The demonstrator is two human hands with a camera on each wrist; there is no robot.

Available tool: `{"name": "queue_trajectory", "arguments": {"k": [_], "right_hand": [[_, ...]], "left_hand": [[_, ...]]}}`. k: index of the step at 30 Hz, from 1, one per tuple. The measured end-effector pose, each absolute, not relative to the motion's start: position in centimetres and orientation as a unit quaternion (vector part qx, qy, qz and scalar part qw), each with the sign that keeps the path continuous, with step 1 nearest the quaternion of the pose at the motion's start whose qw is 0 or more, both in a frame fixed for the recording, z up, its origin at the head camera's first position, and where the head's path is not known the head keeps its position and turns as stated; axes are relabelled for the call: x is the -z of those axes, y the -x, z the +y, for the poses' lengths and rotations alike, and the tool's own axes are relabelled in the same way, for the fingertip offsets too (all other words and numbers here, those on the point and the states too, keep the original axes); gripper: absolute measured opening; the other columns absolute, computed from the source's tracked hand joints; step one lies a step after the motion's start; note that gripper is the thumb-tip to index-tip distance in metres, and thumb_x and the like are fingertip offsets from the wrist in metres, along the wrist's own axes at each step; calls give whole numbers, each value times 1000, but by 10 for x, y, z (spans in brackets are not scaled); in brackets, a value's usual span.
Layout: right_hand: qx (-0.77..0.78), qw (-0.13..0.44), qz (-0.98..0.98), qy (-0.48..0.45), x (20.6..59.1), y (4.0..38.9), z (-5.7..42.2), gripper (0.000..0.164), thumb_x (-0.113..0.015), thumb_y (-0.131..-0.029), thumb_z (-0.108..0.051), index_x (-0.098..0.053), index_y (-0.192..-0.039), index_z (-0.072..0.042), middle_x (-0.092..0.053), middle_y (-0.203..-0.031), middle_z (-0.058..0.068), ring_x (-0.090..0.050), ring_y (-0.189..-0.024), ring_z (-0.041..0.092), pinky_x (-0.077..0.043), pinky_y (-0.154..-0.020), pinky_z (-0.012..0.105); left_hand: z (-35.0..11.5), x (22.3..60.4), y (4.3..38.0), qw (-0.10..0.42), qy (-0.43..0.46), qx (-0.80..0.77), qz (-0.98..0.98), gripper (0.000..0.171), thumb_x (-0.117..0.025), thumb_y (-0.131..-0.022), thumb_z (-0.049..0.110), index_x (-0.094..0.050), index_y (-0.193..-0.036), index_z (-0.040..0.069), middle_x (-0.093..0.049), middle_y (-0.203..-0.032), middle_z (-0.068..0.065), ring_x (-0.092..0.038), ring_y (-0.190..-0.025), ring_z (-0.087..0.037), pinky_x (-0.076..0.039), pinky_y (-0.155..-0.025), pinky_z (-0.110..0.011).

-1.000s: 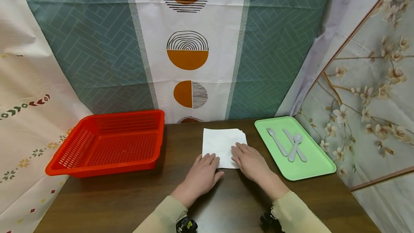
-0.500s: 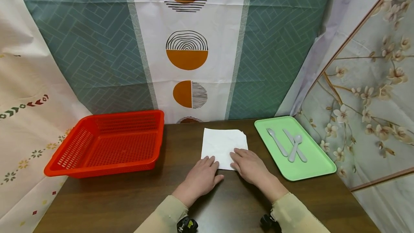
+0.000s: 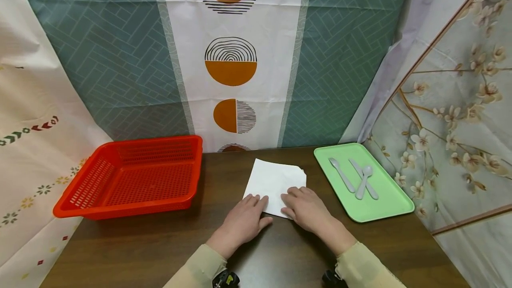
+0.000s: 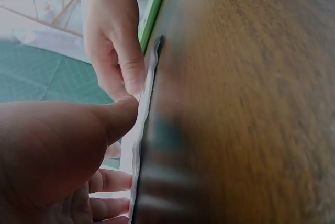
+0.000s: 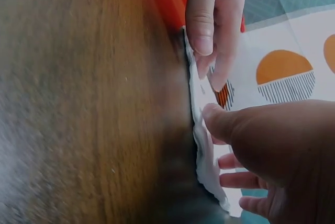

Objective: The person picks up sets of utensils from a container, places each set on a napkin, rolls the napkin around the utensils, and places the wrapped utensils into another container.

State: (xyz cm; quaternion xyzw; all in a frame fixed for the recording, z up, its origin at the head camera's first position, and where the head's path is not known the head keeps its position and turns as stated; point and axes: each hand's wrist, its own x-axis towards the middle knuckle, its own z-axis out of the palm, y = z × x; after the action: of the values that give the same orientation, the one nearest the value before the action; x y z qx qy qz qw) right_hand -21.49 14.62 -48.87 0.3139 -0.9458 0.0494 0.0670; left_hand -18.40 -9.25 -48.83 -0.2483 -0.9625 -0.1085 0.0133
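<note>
The white sheet (image 3: 274, 179) lies on the brown table (image 3: 168, 243), just right of centre in the lower half of the head view, its sides askew to the table's far edge; the left hand (image 3: 242, 220) rests extended fingers on the sheet's lower-left part, the right hand (image 3: 307, 208) lays relaxed fingers on its lower-right part, and neither clasps it; the step in hand looks like positioning or smoothing under fingertip pressure; the next move seems to call for even contact from both hands, without creasing the wavy near edge.
</note>
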Motion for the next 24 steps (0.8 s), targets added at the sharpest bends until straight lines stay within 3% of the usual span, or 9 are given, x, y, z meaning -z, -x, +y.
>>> {"name": "queue_trajectory", "arguments": {"k": [4,12,24], "right_hand": [[-47,77,-941,-326,489,210,144,38,-79,-104,-32,-75,-133,-9,-70,-127,13,-64,-113,34,-50,-109,51],[-42,95,-930,-352,485,200,137,32,-82,-100,-26,-76,-127,-9,-68,-118,10,-61,-100,30,-53,-97,46],[-38,85,-929,-359,485,188,125,33,-82,-101,-30,-75,-129,-14,-67,-123,10,-58,-102,28,-55,-92,42]], "left_hand": [[-98,488,182,28,253,110,-961,61,-72,-108,41,-59,-155,4,-67,-140,-15,-61,-135,-34,-48,-117,-46],[-110,490,178,56,264,95,-958,43,-74,-106,41,-71,-130,5,-66,-124,-13,-61,-124,-31,-50,-113,-44],[-121,487,175,63,255,113,-958,27,-76,-105,35,-69,-105,10,-64,-112,-10,-63,-111,-32,-54,-103,-46]]}}
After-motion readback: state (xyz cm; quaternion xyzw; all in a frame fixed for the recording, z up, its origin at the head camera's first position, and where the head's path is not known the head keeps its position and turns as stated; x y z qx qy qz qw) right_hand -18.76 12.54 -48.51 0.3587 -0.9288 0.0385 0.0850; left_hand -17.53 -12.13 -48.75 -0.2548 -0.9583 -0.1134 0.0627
